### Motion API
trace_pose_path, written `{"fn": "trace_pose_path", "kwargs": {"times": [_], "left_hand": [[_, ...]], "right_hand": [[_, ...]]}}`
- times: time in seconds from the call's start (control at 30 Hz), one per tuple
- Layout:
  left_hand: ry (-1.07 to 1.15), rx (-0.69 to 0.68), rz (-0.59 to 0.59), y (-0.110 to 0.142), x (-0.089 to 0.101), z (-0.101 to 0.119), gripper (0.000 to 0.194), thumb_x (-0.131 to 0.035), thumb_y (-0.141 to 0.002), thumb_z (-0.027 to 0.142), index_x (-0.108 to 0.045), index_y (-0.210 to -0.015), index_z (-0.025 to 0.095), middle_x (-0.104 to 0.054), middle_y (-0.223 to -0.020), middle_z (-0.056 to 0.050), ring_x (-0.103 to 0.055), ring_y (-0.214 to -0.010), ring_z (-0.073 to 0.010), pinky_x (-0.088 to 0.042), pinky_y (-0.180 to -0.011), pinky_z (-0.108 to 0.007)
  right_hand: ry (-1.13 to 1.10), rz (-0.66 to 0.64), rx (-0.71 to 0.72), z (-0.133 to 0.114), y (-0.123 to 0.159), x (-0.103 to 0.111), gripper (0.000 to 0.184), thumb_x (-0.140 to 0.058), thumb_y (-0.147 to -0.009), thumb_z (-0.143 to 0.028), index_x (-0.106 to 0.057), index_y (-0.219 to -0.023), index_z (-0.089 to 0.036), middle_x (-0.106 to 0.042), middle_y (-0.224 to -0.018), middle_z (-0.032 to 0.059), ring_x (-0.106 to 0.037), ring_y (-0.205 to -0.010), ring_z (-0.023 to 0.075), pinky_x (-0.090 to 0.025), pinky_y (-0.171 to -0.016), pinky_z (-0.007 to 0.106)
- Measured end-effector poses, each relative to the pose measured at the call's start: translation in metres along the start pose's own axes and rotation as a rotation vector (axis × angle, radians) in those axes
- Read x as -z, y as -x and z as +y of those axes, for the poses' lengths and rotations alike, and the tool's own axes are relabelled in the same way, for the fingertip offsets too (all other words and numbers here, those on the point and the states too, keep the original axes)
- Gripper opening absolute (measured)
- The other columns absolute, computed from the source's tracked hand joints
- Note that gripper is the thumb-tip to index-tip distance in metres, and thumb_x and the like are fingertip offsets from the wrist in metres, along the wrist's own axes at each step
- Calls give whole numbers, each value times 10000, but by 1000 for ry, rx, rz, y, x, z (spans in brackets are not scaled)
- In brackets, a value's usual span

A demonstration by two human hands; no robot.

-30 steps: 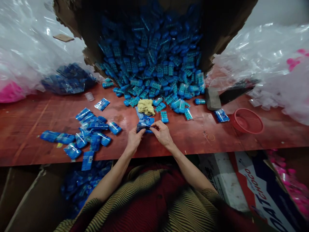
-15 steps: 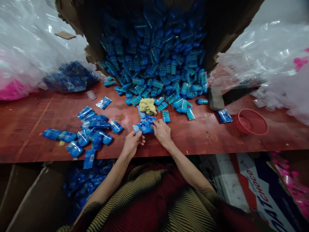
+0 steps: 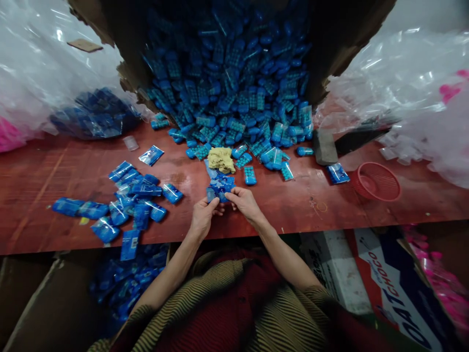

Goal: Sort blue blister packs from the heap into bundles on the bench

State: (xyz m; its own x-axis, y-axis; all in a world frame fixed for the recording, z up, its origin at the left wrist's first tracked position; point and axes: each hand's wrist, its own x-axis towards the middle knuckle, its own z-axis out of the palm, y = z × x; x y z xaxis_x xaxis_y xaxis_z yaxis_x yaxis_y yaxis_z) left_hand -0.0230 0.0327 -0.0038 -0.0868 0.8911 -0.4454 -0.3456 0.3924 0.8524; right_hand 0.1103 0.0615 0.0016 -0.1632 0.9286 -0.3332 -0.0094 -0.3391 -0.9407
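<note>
Between both hands is a small blue printed sleeve [image 3: 216,193], pinched at its near edge. My left hand [image 3: 203,215] is closed on its left part, thumb on top. My right hand [image 3: 246,204] is closed on its right side, thumb and forefinger together. Just beyond lie more flat blue sleeves [image 3: 224,182], partly covered by the held one. A crumpled yellow lump [image 3: 221,159], its material unclear, rests against them. To the right of it is a clear pack of turquoise balls [image 3: 249,175]. Left of my hands lies a pile of blue wrapped packs [image 3: 137,195].
A torn cardboard box [image 3: 361,36] spills a heap of blue ball-filled packs [image 3: 234,102] onto the red table [image 3: 293,208]. A red plastic basket [image 3: 379,182], a grey block [image 3: 326,147] and a flat blue pack [image 3: 337,173] stand right. Clear plastic bags [image 3: 366,73] flank the box.
My right hand has come back from the flat sleeves to the held one, so both hands now grip it. The sleeve has been drawn slightly nearer. The view has shifted a little.
</note>
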Motion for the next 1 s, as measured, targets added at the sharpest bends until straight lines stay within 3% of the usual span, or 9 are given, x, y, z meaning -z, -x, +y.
{"fn": "trace_pose_path", "kwargs": {"times": [0.27,0.67,0.83,1.0], "left_hand": [[-65,-21,57,2,-6,-6,280,-726,-576,342,-621,-693,110,-602,-513,4,-523,-443,-89,-415,-448,-201],[61,-58,153,4,-21,-10,278,-739,-547,334,-622,-688,125,-604,-589,26,-518,-492,-84,-440,-444,-203],[177,41,60,8,-24,-3,302,-765,-541,351,-590,-661,137,-560,-534,40,-487,-447,-68,-433,-423,-191],[140,203,-159,14,-11,5,302,-763,-604,362,-617,-690,113,-620,-580,-30,-589,-517,-110,-459,-456,-195]], "right_hand": [[-97,33,-14,3,3,-5,236,-623,-643,-392,-559,-661,-166,-490,-512,-71,-380,-435,53,-306,-438,188],[168,198,173,18,9,-12,308,-541,-772,-430,-491,-592,-185,-422,-533,-65,-372,-516,80,-310,-493,203],[140,176,180,16,14,-13,351,-503,-808,-440,-447,-564,-194,-438,-518,-57,-391,-505,85,-326,-493,205],[167,122,225,10,19,0,430,-470,-827,-510,-412,-542,-192,-382,-520,-51,-353,-502,84,-298,-493,218]]}}
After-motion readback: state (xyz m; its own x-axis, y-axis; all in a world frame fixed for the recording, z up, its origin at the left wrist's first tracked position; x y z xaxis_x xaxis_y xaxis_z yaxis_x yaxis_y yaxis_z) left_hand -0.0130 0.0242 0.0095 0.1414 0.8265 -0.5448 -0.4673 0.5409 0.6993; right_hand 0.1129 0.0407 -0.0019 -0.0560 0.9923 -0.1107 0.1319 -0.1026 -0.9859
